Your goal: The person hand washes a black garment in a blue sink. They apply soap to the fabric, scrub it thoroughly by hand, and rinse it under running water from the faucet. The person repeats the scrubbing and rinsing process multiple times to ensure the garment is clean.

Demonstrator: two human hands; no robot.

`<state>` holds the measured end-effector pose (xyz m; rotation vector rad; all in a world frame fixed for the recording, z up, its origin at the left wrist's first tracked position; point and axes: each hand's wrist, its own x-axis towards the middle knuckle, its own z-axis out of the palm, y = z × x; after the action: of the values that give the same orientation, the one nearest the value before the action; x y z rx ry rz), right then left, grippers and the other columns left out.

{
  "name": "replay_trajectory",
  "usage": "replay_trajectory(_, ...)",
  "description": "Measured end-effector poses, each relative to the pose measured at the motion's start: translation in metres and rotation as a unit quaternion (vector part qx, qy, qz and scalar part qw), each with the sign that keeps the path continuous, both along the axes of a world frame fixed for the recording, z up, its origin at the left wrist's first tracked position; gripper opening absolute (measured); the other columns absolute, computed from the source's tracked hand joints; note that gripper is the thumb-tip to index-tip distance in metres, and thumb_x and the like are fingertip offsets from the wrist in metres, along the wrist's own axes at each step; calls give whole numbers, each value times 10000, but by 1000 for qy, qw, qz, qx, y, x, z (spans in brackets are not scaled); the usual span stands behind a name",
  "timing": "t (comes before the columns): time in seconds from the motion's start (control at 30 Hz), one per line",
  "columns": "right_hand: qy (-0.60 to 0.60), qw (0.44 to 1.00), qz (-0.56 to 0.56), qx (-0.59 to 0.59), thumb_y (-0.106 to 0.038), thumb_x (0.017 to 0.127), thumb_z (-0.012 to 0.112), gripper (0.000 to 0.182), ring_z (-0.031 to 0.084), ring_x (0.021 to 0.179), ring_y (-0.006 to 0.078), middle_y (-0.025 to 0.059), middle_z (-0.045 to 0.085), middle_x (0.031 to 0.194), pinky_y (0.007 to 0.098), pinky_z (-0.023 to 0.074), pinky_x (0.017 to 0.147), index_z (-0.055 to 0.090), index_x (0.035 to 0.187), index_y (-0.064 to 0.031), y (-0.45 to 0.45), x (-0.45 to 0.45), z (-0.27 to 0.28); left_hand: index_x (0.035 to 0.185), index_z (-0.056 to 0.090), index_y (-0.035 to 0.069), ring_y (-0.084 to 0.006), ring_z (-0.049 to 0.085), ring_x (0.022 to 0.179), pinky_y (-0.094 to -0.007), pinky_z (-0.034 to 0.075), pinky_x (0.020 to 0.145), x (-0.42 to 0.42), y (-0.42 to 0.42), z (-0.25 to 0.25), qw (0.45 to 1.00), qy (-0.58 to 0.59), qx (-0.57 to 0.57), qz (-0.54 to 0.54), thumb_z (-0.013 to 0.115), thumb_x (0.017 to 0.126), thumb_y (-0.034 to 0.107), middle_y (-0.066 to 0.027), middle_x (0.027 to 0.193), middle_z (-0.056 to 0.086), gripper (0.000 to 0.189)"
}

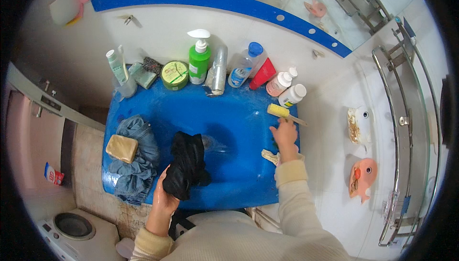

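My left hand (165, 198) grips a bunched wet-looking black cloth (184, 166) above the blue washbasin (229, 117). My right hand (285, 133) is over the basin's right rim, thumb held apart, with its fingertips by the handle of a yellow-headed brush (278, 110). Whether those fingertips touch the handle is hard to see. Below that hand, a crumpled off-white piece (269, 157) lies on the rim, and something dark is partly hidden under the palm. Blue denim clothing (141, 153) is heaped on the left rim, and a tan bar of soap (122, 148) rests on it.
Along the back rim stand a cup with toothpaste (125, 87), a round green tub (174, 75), a green pump bottle (199, 62), a blue-capped bottle (244, 67), a red tube (263, 73) and white bottles (292, 96). Fish-shaped soap holders (363, 178) and metal racks (405, 124) are on the right wall.
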<state>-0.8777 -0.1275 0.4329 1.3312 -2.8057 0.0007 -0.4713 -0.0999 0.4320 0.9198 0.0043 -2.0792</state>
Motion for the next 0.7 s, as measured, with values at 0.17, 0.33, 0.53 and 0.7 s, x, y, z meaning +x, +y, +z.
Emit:
replay_trajectory(0.17,-106,992,0,66,-149,714,685,432,568,973,346,183,510,1176,414,479,790,555,1125,-140,-11,-7,-16,1227,471,39,-222,596,988,-331,503,839,-1,14,26,998,-15,21,59,446,917,264,-100,1161,571,383)
replay_trajectory(0.33,-308,922,218,-82,21,724,543,368,593,956,322,170,602,1053,385,478,814,584,1074,-88,-32,81,-52,1227,459,9,-229,584,1006,-343,483,865,-2,30,35,993,-66,-46,83,434,911,244,-116,1157,568,394)
replay_trajectory(0.53,-579,804,135,-27,49,807,507,294,593,985,273,156,614,1073,336,468,833,587,1078,-31,-63,137,-154,1233,444,-11,-249,567,1041,-356,452,909,1,38,39,985,-80,-46,144,424,899,214,-129,1174,556,403)
replay_trajectory(0.7,-296,901,301,-101,-25,704,689,261,560,884,315,144,570,945,394,466,763,622,951,-80,-55,157,-156,1228,450,-11,-256,560,1053,-363,450,915,8,51,28,980,-73,-46,180,426,895,227,-136,1193,542,410)
